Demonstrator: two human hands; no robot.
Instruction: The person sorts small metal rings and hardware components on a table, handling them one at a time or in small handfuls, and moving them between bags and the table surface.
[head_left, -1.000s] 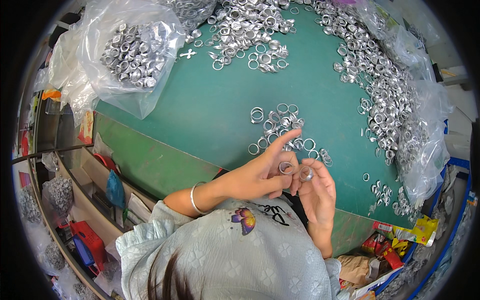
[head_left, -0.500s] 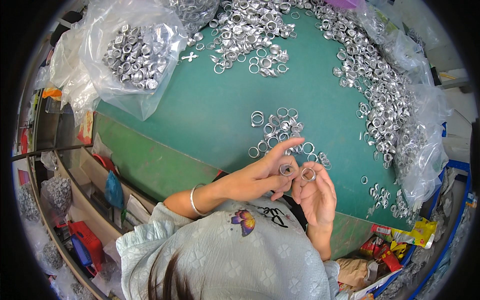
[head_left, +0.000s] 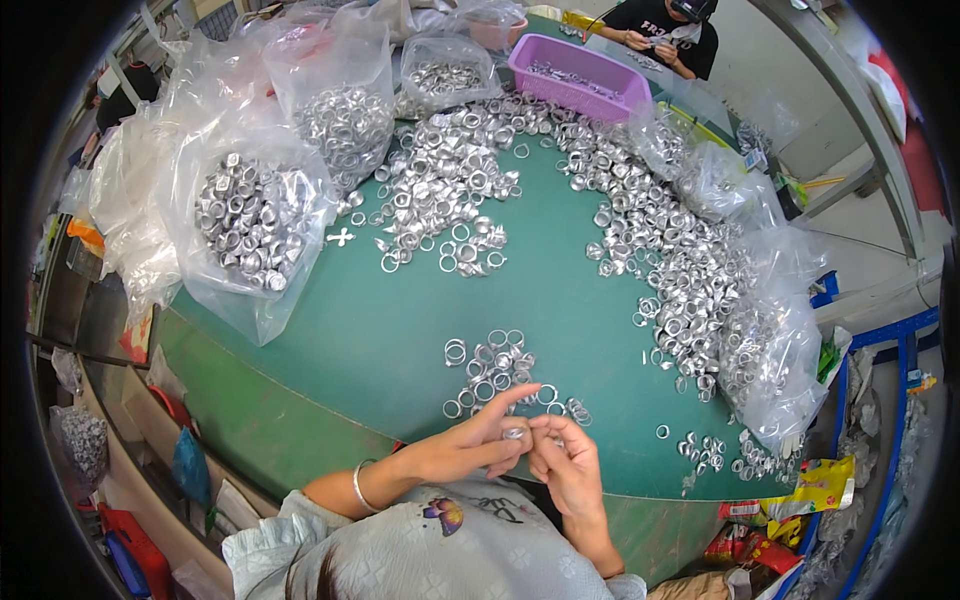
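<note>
My left hand [head_left: 475,440], a bangle on its wrist, pinches a silver-coloured ring [head_left: 515,433] with the index finger stretched out. Close against it is my right hand [head_left: 568,468], its fingertips closed on a ring that is mostly hidden. Both hands are over the near edge of the green table [head_left: 400,340]. Just beyond them lies a small group of rings [head_left: 495,370], some flat and some standing on edge. Larger heaps of rings spread over the far middle [head_left: 445,180] and along the right side [head_left: 690,270].
Clear plastic bags of rings [head_left: 255,220] stand at the left. A purple basket [head_left: 580,80] sits at the back, with another person [head_left: 660,35] beyond it. Loose rings lie near the right front edge. Blue shelving [head_left: 880,400] and packets [head_left: 815,485] are beside the table.
The view has tilted up, bringing the purple basket and the other person in. My hands have come together; the right hand's ring, earlier face-on, is now mostly covered by fingers.
</note>
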